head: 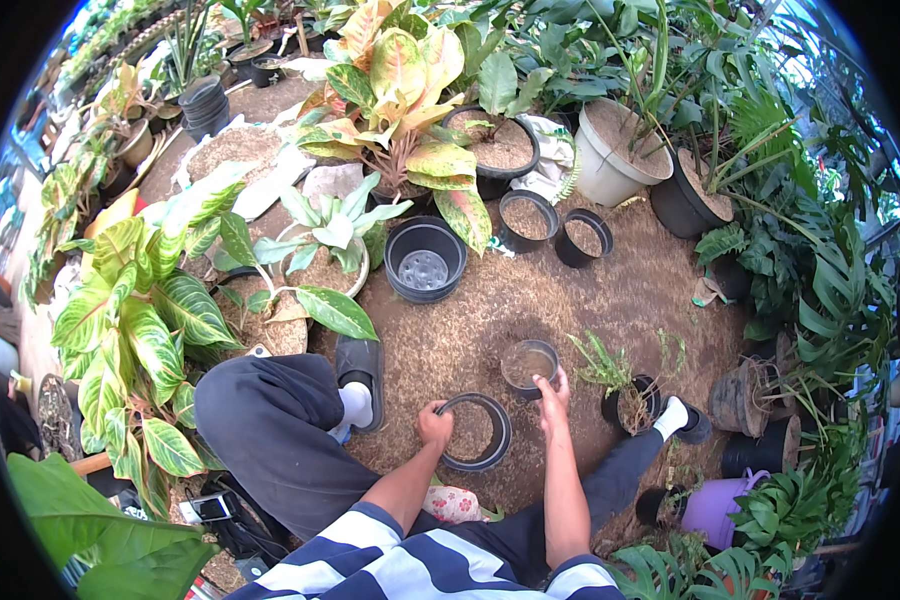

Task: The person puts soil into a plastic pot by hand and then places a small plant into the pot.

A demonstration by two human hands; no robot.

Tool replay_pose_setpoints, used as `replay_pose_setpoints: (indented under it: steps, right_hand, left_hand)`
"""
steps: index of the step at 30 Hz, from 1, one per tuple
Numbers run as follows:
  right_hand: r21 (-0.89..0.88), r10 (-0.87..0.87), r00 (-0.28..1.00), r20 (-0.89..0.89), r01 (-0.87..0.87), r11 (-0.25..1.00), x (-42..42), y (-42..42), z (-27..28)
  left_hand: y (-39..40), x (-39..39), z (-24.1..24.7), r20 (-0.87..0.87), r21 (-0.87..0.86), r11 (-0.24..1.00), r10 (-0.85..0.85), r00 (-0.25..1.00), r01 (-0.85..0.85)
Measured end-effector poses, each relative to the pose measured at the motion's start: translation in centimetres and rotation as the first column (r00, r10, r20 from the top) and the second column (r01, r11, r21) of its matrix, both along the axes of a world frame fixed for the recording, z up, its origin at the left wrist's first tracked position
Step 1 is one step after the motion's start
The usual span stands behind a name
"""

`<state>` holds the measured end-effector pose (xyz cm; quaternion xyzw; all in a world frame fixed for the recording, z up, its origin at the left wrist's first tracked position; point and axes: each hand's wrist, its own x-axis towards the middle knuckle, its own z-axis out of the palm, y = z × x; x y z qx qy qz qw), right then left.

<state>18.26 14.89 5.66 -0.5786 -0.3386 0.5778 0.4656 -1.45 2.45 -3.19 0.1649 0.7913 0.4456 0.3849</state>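
My left hand grips the left rim of a black plastic plant pot, which holds light brown, husk-like potting material. To its upper right, my right hand holds a smaller dark pot by its lower right side. Brown material shows inside that pot, and its surface looks blurred. The two pots are apart. Right of my right hand, a fern stands by a black pot with tangled roots or dry stems at its mouth. Brown loose material covers the ground around both hands.
Ahead stand an empty black pot and two filled small pots. Large leafy plants crowd the left. A white pot stands at the back; a purple pot lies at right. A phone is beside my bent leg.
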Motion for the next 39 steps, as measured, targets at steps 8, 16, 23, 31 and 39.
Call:
replay_pose_setpoints:
  steps: [8,16,23,31,39]
  right_hand:
    - [0.582,-0.302,0.74,0.601,-0.146,0.8,-2.0,-7.9,9.8]
    - [0.109,0.068,0.266,0.962,-0.598,0.794,-4.0,-12.7,6.7]
    - [0.308,-0.024,0.629,0.777,-0.347,0.886,-2.7,-11.7,6.0]
    - [0.215,-0.493,0.804,0.333,0.444,0.87,3.9,-7.4,3.9]
    - [0.139,-0.664,0.488,0.566,0.737,0.661,6.5,-10.7,-2.6]
  left_hand:
    - [-0.3,0.4,-0.8,0.012,-0.003,1.0,0.014,1.0,-0.014]
    - [-0.1,0.5,-0.2,0.004,0.041,0.998,-0.042,0.999,0.042]
    - [-0.1,0.0,0.0,-0.052,0.029,0.99,-0.135,0.989,0.137]
    - [-0.2,-0.9,-1.8,-0.021,0.068,0.977,-0.201,0.979,0.202]
    - [-0.1,-1.1,-2.1,-0.003,0.091,0.96,-0.266,0.964,0.265]
